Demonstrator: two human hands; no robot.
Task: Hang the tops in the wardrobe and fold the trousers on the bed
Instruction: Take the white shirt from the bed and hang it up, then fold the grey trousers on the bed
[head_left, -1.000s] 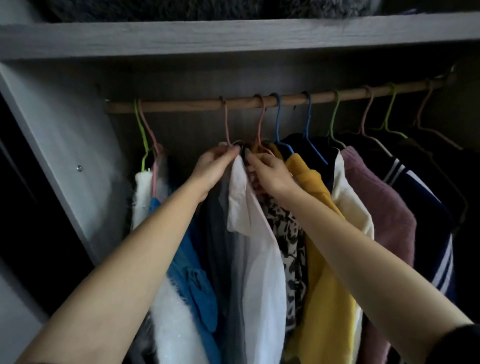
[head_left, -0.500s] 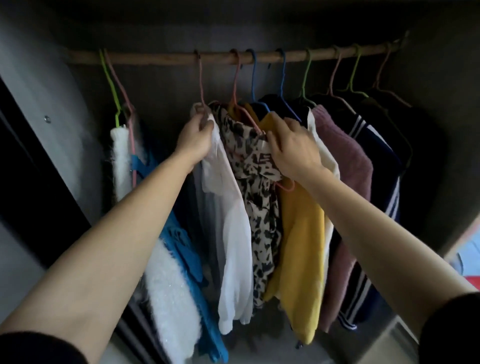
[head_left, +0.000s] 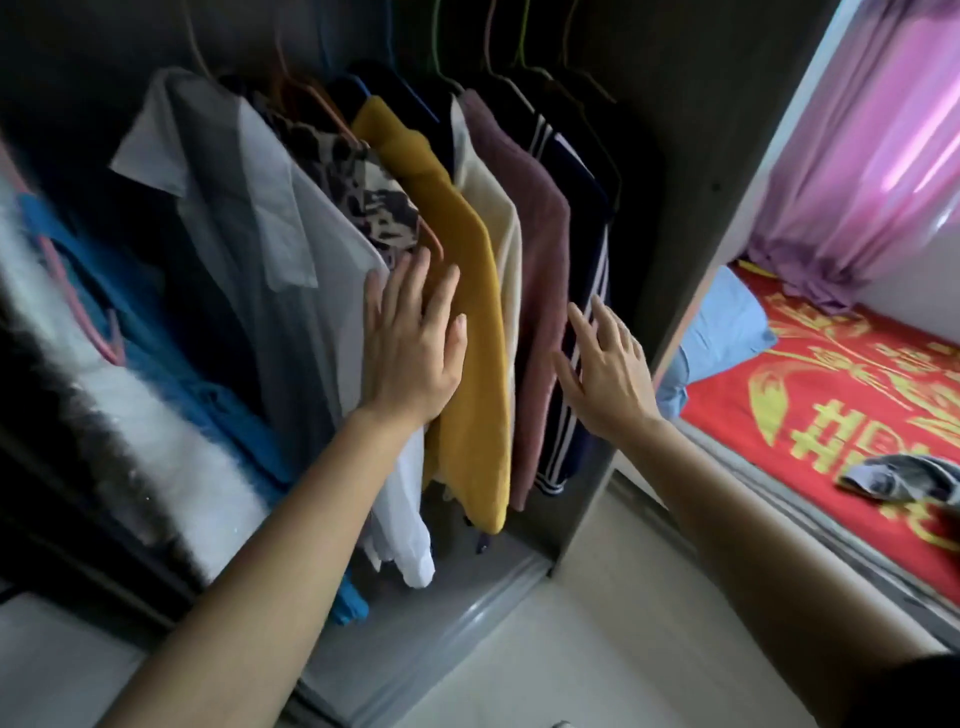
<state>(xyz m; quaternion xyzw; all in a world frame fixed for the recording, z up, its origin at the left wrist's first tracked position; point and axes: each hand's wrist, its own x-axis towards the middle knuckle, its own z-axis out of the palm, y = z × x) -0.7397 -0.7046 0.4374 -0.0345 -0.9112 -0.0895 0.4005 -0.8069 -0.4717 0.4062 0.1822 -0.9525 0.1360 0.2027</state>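
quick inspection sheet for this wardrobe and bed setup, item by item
surface: bed with a red and gold cover, right of the wardrobe
job's things: white shirt, leopard top, yellow top, cream top, mauve top and navy striped top hang side by side in the wardrobe; crumpled grey garment lies unfolded on the bed
clutter: light blue pillow or cloth at the bed's edge
hands: left hand open, flat against the white shirt and yellow top; right hand open, fingers spread at the navy striped top
cables: nothing seen
surroundings: pink curtain beyond the bed; blue garment and white fluffy garment hang further left
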